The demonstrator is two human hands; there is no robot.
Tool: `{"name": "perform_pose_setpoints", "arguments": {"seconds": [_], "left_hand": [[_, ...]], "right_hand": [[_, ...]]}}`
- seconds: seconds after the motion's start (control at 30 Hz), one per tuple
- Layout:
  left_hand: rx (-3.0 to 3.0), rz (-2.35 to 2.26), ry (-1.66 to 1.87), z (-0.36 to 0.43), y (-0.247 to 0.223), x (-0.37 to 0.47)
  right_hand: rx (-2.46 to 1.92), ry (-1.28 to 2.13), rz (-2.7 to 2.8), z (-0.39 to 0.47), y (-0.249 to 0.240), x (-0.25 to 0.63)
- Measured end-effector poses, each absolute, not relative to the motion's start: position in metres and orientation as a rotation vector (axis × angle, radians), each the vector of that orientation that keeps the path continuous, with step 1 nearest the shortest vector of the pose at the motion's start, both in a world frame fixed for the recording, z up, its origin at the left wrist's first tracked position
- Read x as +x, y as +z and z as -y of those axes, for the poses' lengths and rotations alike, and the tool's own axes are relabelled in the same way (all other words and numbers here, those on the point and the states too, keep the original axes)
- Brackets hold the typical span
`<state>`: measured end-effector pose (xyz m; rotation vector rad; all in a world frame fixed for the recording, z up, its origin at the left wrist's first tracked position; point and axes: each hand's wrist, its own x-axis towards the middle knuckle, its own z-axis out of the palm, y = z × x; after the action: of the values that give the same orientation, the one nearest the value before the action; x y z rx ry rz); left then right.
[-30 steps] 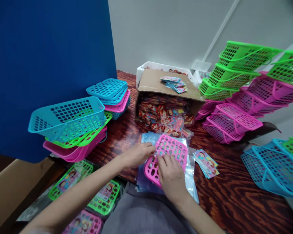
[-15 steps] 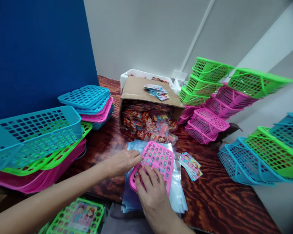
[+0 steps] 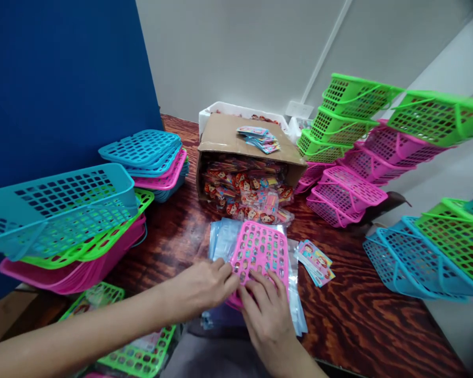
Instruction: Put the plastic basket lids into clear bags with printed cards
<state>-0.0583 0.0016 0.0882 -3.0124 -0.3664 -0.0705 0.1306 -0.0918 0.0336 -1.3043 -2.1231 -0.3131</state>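
A pink perforated lid (image 3: 262,247) with small items showing through its holes lies on a stack of clear plastic bags (image 3: 223,241) on the wooden table. My right hand (image 3: 270,315) rests on the lid's lower part, its fingers spread. At the lid's lower left edge is my left hand (image 3: 208,286), fingers curled together; what they pinch is too small to make out. Right of the bags lie several printed cards (image 3: 315,262). Behind the bags, an open cardboard box (image 3: 220,139) on its side holds many small packets (image 3: 252,184).
Stacked blue, green and pink baskets (image 3: 79,197) stand at left, with blue lids (image 3: 142,149) behind. More green baskets (image 3: 347,100), pink baskets (image 3: 349,189) and blue baskets (image 3: 398,257) are at right. Packed green trays (image 3: 142,357) lie below the table's front edge.
My left hand has moved down along the lid's left edge and its fingers have curled. My right hand has shifted slightly right. The camera view has shifted a little.
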Motion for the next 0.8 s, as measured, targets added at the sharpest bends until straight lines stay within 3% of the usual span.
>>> {"name": "perform_pose_setpoints", "arguments": {"seconds": [0.17, 0.47, 0.67, 0.8], "left_hand": [[-3.053, 0.445, -0.217, 0.037, 0.081, -0.066], [-2.831, 1.191, -1.265, 0.065, 0.021, -0.049], [-2.686, 1.516, -1.407, 0.075, 0.007, -0.035], [-2.704, 1.594, -1.377, 0.076, -0.008, -0.041]], "right_hand": [[-1.218, -0.230, 2.137, 0.114, 0.042, 0.148], [-1.419, -0.248, 1.888, 0.143, 0.031, 0.175], [-1.310, -0.373, 1.937, 0.157, 0.031, 0.178], [-1.506, -0.377, 1.756, 0.160, 0.006, 0.178]]}}
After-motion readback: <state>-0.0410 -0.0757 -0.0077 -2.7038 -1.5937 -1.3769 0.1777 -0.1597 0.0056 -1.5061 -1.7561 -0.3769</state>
